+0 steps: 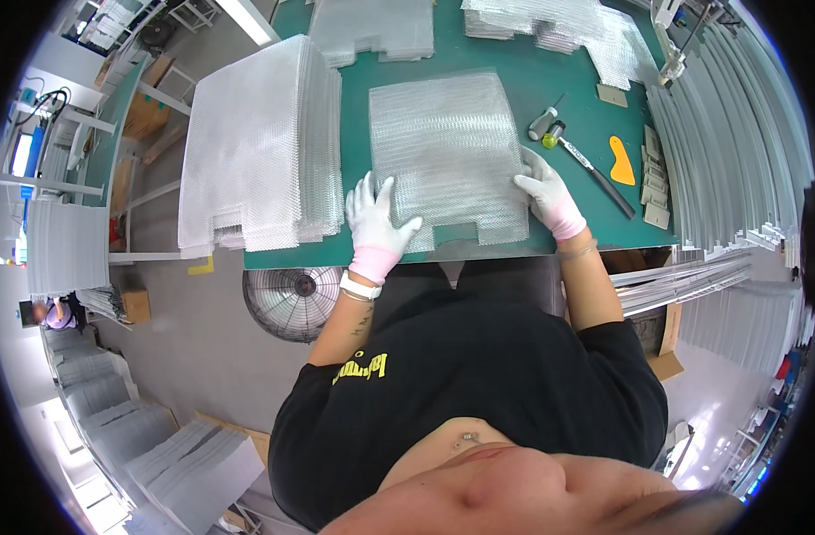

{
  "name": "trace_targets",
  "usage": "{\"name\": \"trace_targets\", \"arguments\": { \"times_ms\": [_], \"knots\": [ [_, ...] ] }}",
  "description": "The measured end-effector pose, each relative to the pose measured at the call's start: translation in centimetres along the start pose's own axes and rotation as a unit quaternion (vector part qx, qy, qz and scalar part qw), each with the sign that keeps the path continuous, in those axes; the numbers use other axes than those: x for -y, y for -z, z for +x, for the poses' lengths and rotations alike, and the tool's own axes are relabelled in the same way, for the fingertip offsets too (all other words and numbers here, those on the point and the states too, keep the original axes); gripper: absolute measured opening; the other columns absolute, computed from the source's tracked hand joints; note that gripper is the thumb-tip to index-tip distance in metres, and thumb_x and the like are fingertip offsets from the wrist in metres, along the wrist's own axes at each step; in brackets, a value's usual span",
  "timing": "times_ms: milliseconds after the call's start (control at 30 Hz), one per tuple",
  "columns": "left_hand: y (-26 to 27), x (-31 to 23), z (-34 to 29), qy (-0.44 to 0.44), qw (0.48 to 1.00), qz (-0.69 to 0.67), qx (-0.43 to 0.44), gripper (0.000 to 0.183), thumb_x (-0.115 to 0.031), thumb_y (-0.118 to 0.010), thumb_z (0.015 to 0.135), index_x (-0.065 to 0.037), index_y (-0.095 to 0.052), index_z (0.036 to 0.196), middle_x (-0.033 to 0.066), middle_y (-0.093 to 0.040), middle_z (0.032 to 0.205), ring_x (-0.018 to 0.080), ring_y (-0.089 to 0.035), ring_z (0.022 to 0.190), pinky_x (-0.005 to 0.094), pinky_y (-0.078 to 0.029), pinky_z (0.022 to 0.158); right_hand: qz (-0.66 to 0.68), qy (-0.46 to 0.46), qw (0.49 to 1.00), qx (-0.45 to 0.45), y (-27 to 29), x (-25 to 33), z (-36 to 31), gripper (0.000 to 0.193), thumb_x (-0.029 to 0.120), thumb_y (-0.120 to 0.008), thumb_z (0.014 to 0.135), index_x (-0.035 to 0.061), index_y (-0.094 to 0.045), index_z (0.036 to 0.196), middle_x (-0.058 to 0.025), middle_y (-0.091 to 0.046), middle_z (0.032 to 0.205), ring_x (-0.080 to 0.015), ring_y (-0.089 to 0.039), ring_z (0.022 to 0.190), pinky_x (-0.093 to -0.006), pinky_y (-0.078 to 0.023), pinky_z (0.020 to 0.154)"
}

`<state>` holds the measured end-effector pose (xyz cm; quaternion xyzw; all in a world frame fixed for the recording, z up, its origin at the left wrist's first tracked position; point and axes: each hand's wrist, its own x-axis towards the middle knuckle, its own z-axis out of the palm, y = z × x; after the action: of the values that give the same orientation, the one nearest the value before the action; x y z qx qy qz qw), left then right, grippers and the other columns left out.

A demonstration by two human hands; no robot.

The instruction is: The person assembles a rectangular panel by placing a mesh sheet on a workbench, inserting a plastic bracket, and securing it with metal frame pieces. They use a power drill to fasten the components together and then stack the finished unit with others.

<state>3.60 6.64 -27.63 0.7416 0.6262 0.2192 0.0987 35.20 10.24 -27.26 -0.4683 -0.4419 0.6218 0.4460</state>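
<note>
A translucent, silvery mesh sheet with a notched near edge lies on the green work table in front of me. At its left edge my left hand, in a white glove with a pink cuff, lies with fingers spread and thumb on the sheet's lower part. My right hand, gloved alike, touches the right edge, its thumb and fingers apart. Whether the sheet is one layer or several, I cannot tell.
Left stands a tall mesh stack; more mesh stacks lie at the back. On the right are a screwdriver, a hammer, a yellow scraper and small metal plates. A fan stands below the table's front edge.
</note>
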Motion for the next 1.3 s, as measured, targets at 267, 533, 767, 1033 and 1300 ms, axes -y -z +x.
{"name": "trace_targets", "arguments": {
  "times_ms": [267,533,767,1033,1300],
  "knots": [
    [-0.1,0.3,0.0,-0.01,1.0,0.005,0.007,0.086,-0.042,-0.082,0.071,-0.005,-0.05,0.141,0.0287,-0.036,0.15,0.0433,-0.032,0.141,0.0536,-0.02,0.12,0.014,0.007,0.998,-0.056,-0.7,0.0,-0.5,0.061,0.008,-0.066,0.089,-0.0084,-0.041,0.143,-0.0135,-0.062,0.126,-0.0137,-0.062,0.105,-0.0266,-0.049,0.093],
    [0.1,0.0,0.1,-0.018,1.0,0.006,0.005,0.085,-0.041,-0.082,0.071,-0.005,-0.051,0.141,0.0287,-0.036,0.15,0.0434,-0.033,0.141,0.0537,-0.021,0.12,-0.161,0.11,0.968,-0.156,-2.3,-0.7,-0.8,0.058,0.009,-0.067,0.086,-0.0046,-0.049,0.139,-0.014,-0.065,0.118,-0.0151,-0.065,0.094,-0.0285,-0.053,0.085],
    [0.9,-0.6,0.4,-0.006,0.999,0.024,0.029,0.078,-0.037,-0.083,0.07,-0.005,-0.055,0.136,0.0278,-0.037,0.151,0.045,-0.032,0.14,0.0546,-0.024,0.118,-0.466,0.101,0.868,-0.141,0.0,2.9,-0.4,0.046,0.023,-0.07,0.079,0.0043,-0.066,0.121,-0.0169,-0.069,0.094,-0.032,-0.067,0.083,-0.0399,-0.054,0.081],
    [1.6,-0.2,2.0,-0.049,0.996,0.043,0.061,0.064,-0.041,-0.075,0.077,0.002,-0.062,0.123,0.019,-0.049,0.144,0.0448,-0.033,0.14,0.056,-0.02,0.119,-0.544,0.058,0.736,-0.398,19.3,10.8,13.3,0.045,0.044,-0.066,0.083,0.0056,-0.07,0.107,-0.025,-0.068,0.11,-0.0391,-0.066,0.106,-0.0463,-0.052,0.092],
    [4.8,-2.5,1.3,-0.041,0.999,0.004,0.009,0.066,-0.026,-0.075,0.077,0.001,-0.053,0.133,0.0289,-0.03,0.154,0.0494,-0.027,0.142,0.0573,-0.024,0.117,-0.584,-0.144,0.758,-0.253,26.9,14.1,19.4,0.077,0.061,-0.061,0.081,0.0036,-0.061,0.132,-0.0264,-0.059,0.133,-0.0401,-0.056,0.126,-0.0427,-0.045,0.105]
  ]
}}
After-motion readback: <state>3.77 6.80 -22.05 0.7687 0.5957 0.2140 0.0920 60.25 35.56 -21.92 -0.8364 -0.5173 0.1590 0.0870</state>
